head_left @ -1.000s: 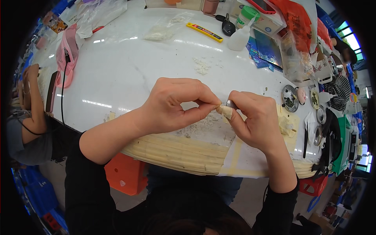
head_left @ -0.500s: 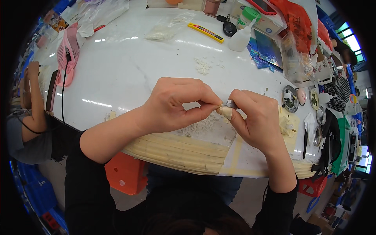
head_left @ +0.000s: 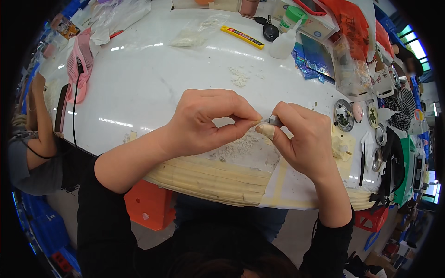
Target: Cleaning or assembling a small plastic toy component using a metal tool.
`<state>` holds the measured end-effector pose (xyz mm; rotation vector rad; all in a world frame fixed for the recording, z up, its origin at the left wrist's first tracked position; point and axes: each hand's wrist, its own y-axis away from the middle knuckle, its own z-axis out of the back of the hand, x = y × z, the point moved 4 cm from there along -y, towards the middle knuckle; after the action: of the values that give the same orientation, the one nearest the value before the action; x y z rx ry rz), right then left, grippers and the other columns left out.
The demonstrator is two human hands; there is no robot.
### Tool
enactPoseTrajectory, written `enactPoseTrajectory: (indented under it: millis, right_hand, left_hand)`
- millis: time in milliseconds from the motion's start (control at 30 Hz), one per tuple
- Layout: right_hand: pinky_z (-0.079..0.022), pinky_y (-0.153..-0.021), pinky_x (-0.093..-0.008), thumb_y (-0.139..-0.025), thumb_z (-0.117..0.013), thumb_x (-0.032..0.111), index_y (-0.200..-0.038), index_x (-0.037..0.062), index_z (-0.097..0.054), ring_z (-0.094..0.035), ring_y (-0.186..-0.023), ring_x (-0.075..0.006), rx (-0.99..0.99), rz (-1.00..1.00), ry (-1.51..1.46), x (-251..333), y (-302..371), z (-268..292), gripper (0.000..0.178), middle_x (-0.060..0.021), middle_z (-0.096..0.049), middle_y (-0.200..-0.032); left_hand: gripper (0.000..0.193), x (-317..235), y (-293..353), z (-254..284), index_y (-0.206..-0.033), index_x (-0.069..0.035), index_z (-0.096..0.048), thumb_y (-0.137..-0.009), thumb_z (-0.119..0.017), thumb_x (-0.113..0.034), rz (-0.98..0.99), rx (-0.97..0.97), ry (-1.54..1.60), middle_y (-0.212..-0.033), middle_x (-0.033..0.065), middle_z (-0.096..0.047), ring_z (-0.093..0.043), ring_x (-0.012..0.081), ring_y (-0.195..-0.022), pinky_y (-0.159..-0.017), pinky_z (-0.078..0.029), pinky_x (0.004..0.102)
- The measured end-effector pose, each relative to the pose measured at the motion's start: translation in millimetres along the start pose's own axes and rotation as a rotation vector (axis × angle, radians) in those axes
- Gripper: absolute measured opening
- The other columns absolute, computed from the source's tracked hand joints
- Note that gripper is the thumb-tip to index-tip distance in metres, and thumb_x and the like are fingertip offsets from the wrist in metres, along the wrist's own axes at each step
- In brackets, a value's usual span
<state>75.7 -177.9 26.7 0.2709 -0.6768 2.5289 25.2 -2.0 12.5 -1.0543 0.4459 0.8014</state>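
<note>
Over the front of the table, my left hand (head_left: pixel 204 121) is closed in a pinch of thumb and forefinger. Whatever sits between those fingertips is too small to make out. Close by on its right, my right hand (head_left: pixel 307 136) grips a small grey metal blade (head_left: pixel 274 121) between forefinger and thumb. Cream tape (head_left: pixel 266 130) wraps the tip of that thumb. The blade's end is near the left fingertips; whether they touch cannot be seen clearly. Pale shavings (head_left: pixel 238 147) lie scattered on the table below both hands.
Yellowish padding (head_left: pixel 208 183) lines the table's front edge. Farther back are a pile of white crumbs (head_left: pixel 239 77), a yellow cutter (head_left: pixel 242 37) and a white squeeze bottle (head_left: pixel 283 45). Round metal dishes (head_left: pixel 343 116) stand at the right. A co-worker's arm (head_left: pixel 42 111) shows far left.
My left fingertips have drawn slightly up and away from the taped thumb, so a small gap now shows. The right hand has risen slightly, still gripping the blade.
</note>
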Motion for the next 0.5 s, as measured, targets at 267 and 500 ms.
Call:
enactPoseTrajectory:
  millis: [267,500]
  right_hand:
    - [-0.039,-0.044,-0.0345,-0.08,-0.074,0.024,-0.076,0.0106,-0.052,-0.054,-0.051,-0.0227,0.017,-0.024,0.005,-0.4,-0.4,-1.8,0.026,-0.0018,-0.053,-0.06]
    - [-0.038,-0.048,-0.0352,-0.082,-0.069,0.017,-0.078,0.0053,-0.055,-0.051,-0.051,-0.0265,0.071,-0.052,-0.061,-0.6,0.3,-2.4,0.019,-0.0077,-0.051,-0.062]
  left_hand:
    - [0.015,-0.5,-0.7,-0.5,-0.09,-0.002,-0.072,-0.077,-0.071,0.007,-0.011,-0.008,0.007,-0.086,0.0076,-0.073,-0.07,0.018,-0.076,-0.066,-0.056,0.0265]
    - [0.016,-1.0,-0.7,-0.3,-0.09,-0.002,-0.072,-0.077,-0.071,0.007,-0.022,-0.003,-0.005,-0.086,0.0076,-0.073,-0.071,0.0181,-0.076,-0.066,-0.056,0.0263]
